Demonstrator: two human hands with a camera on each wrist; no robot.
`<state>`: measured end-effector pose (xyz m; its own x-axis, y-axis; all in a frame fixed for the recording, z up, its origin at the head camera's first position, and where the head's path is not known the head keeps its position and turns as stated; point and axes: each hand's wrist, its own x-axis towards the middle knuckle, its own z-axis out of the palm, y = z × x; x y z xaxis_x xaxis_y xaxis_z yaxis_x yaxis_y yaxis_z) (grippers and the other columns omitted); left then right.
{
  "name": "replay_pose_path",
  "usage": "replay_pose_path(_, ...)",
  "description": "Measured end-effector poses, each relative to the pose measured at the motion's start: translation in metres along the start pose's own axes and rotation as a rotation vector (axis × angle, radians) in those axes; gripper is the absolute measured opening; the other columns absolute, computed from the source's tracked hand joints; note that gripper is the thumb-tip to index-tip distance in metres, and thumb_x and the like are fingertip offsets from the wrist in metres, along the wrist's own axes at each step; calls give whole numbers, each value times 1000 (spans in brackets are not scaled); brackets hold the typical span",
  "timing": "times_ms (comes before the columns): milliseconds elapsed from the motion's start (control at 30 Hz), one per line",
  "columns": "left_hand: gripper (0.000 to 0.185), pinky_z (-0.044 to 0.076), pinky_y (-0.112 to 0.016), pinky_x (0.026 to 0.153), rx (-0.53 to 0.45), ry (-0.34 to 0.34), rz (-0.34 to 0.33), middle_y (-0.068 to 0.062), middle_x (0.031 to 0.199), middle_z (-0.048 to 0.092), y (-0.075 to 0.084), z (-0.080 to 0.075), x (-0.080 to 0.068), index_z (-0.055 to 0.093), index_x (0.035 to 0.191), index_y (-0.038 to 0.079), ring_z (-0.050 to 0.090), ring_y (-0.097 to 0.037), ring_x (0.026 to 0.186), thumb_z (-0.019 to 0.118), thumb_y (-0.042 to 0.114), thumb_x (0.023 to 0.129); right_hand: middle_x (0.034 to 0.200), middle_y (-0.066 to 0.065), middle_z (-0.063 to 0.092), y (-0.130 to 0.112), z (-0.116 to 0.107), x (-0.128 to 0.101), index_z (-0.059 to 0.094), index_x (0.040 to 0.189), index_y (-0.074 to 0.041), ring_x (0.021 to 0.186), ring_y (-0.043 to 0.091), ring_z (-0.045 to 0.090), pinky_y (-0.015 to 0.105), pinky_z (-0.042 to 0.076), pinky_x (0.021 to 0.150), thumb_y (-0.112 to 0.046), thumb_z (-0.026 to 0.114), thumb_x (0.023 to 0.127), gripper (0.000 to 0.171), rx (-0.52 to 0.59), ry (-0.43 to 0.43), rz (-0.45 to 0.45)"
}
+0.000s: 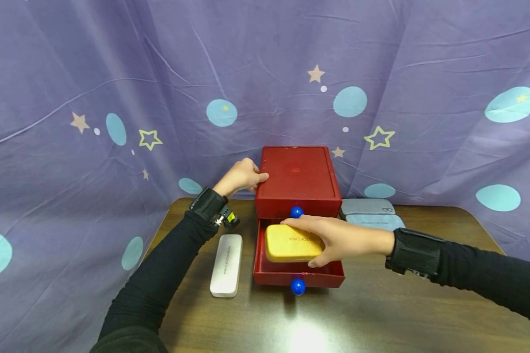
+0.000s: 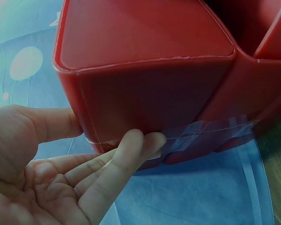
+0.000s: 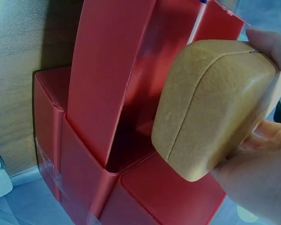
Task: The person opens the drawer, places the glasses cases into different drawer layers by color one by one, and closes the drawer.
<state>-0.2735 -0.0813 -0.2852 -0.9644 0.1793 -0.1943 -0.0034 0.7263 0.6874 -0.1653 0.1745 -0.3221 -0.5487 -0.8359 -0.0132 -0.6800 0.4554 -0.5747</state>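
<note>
Here the right hand (image 1: 340,240) pinches a yellow glasses case (image 1: 291,243) over the open lower drawer (image 1: 298,274), while the left hand's (image 1: 242,177) relaxed fingers (image 2: 126,154) touch the red drawer box (image 1: 298,179).

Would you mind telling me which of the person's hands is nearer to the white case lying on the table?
Left. The left hand rests on the red drawer box, just behind the white case. The right hand grips the yellow case over the open drawer, beyond it.

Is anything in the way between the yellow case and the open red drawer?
Nothing visible. The right hand holds the yellow case right over the open drawer, which looks empty beneath it. The left hand just rests against the red box.
</note>
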Motion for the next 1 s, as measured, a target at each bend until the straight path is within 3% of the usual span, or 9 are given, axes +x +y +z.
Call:
replay_pose_path(300, 30, 62, -28, 69, -15, 4, 27, -21, 96, 76, 0, 0, -2, 75, 100, -7, 75, -18, 73, 65, 21, 100, 143, 14, 56, 0, 10, 9, 40, 154, -8, 124, 28, 55, 48, 48, 104, -16, 86, 79, 89, -87, -67, 55)
replay_pose_path(567, 30, 62, -36, 79, 7, 11, 31, -21, 94, 77, -1, 1, -1, 75, 95, -5, 74, -16, 71, 64, 22, 100, 122, 5, 57, 1, 14, 18, 38, 153, -3, 103, 15, 53, 36, 49, 93, -15, 86, 79, 88, -119, -137, 92)
replay_pose_path(700, 30, 62, -41, 84, 7, 11, 32, -20, 91, 77, -1, 1, -1, 74, 89, -4, 74, -18, 70, 64, 22, 100, 122, 5, 57, 0, 14, 24, 37, 153, -3, 103, 15, 53, 36, 49, 94, -17, 85, 81, 87, -127, -171, 115)
replay_pose_path(867, 31, 61, -42, 85, 18, 13, 29, -20, 90, 76, -1, 0, -2, 73, 86, -3, 77, -30, 84, 64, 23, 100, 126, 9, 57, 1, 16, 31, 36, 153, -3, 106, 19, 54, 40, 50, 97, -17, 85, 82, 87, -136, -201, 157)
replay_pose_path(1000, 31, 61, -40, 84, 30, 12, 29, -20, 90, 76, 0, 0, -3, 72, 84, -2, 77, -31, 87, 64, 23, 100, 132, 12, 56, 3, 17, 37, 34, 154, -4, 112, 24, 55, 46, 49, 104, -17, 84, 84, 87, -138, -220, 208)
